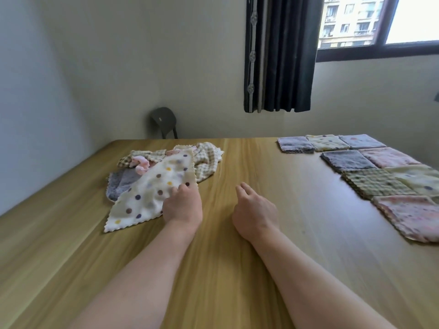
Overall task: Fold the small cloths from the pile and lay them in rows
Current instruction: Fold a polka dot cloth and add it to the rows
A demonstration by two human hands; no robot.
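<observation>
A pile of small unfolded cloths (204, 160) lies on the wooden table (237, 269) at the left middle. On top of it spreads a cream cloth with coloured dots (147, 198), reaching toward me. My left hand (183, 205) grips this dotted cloth at its right edge, fingers curled into the fabric. My right hand (255, 213) hovers just to the right with loosely curled fingers, holding nothing. Several folded cloths (380, 172) lie in rows on the right side of the table.
A dark chair (164, 122) stands behind the table's far edge against the wall. A dark curtain (278, 53) hangs beside a window at the upper right. Bare wood lies between the pile and the folded rows.
</observation>
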